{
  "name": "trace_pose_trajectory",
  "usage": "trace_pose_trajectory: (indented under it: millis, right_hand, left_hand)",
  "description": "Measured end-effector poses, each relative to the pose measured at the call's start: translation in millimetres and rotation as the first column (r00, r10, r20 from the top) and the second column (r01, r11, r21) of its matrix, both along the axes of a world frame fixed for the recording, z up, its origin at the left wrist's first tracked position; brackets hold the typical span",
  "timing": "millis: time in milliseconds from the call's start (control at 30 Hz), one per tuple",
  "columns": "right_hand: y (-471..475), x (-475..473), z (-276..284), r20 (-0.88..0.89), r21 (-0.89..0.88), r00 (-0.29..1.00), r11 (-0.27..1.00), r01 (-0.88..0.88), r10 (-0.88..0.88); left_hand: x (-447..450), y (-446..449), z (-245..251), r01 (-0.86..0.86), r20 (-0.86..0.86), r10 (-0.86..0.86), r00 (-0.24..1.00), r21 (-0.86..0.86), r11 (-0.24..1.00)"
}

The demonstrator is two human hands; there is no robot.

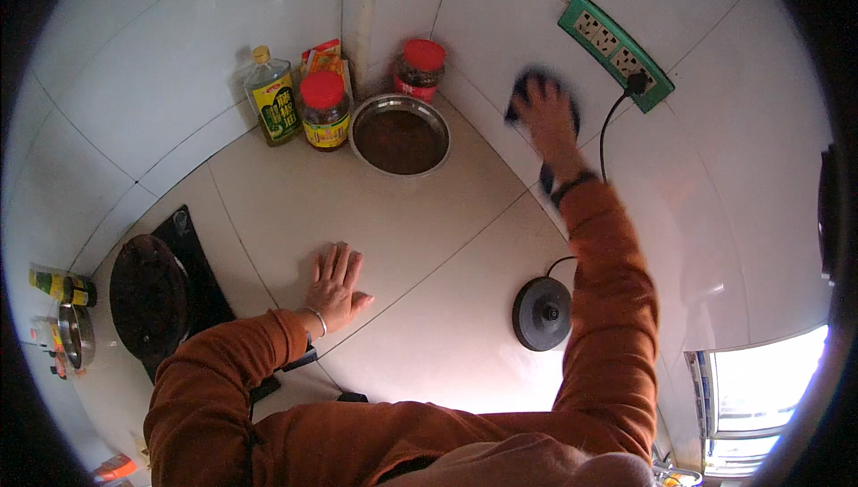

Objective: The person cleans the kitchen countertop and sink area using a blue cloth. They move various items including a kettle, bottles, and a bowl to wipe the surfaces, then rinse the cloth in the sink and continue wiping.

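Flat on the beige tiled countertop [429,239], my left hand [335,292] rests palm down with its fingers spread, holding nothing. My right hand [551,118] is pressed against a dark cloth [519,95] on the white wall tiles, left of the green socket strip [606,41]. Both the hand and the cloth are blurred, and part of the cloth hangs below the palm near the wrist. The hand covers the middle of the cloth.
In the back corner stand an oil bottle [273,98], red-lidded jars [325,112] [421,70] and a metal bowl of dark contents [401,138]. A round black kettle base [543,314] lies at right, its black cord [603,132] plugged in. A dark pan [149,296] sits left on a black cooktop [201,272].
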State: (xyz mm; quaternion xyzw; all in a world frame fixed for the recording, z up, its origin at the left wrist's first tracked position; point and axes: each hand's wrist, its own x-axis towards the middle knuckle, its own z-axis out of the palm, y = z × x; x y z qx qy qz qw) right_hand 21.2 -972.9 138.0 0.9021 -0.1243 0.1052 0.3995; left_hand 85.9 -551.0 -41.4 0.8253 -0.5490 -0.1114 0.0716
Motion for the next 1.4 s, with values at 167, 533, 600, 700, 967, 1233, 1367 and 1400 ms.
trace_pose_trajectory:
  millis: [167, 533, 600, 700, 967, 1233, 1367, 1400]
  right_hand:
    - [-17.1, 95.0, 152.4, 0.352, -0.433, 0.904, 0.898, -0.073, 0.243]
    - [-17.3, 22.3, -98.6, -0.11, 0.304, 0.991, 0.947, 0.105, -0.075]
    - [11.8, -36.3, -141.7, -0.073, 0.418, 0.977, 0.883, 0.213, -0.201]
    - [17.0, -69.2, -137.6, -0.076, 0.628, 0.932, 0.709, 0.321, -0.355]
    - [-5.9, 19.4, 63.5, 0.358, -0.115, 0.872, 0.942, -0.314, 0.334]
    - [-26.6, 134.6, 113.2, 0.443, -0.369, 0.893, 0.924, 0.101, 0.079]
    - [-28.2, 107.4, 43.7, 0.185, -0.234, 0.981, 0.966, 0.106, -0.063]
    - [-26.9, 93.4, 24.9, 0.145, -0.17, 0.987, 0.981, 0.087, -0.063]
  left_hand:
    - [-0.2, -0.8, 0.7, 0.015, 0.016, -0.016, 1.0, 0.034, 0.999]
    - [0.9, 0.6, -7.4, 0.005, -0.006, -0.005, 1.0, -0.032, 0.999]
    - [0.9, 1.2, -10.3, 0.01, 0.013, -0.01, 1.0, -0.064, 0.998]
    - [1.0, 0.6, -13.7, 0.015, -0.025, -0.016, 1.0, -0.062, 0.998]
    - [0.0, -1.0, -7.3, 0.01, 0.021, -0.008, 1.0, -0.097, 0.995]
    - [-0.2, -1.1, -2.2, 0.039, 0.069, -0.036, 0.997, -0.04, 0.998]
    - [0.4, -0.7, -4.8, 0.045, 0.101, -0.04, 0.994, -0.047, 0.998]
    - [0.4, -0.7, -5.1, 0.039, 0.092, -0.036, 0.995, -0.032, 0.999]
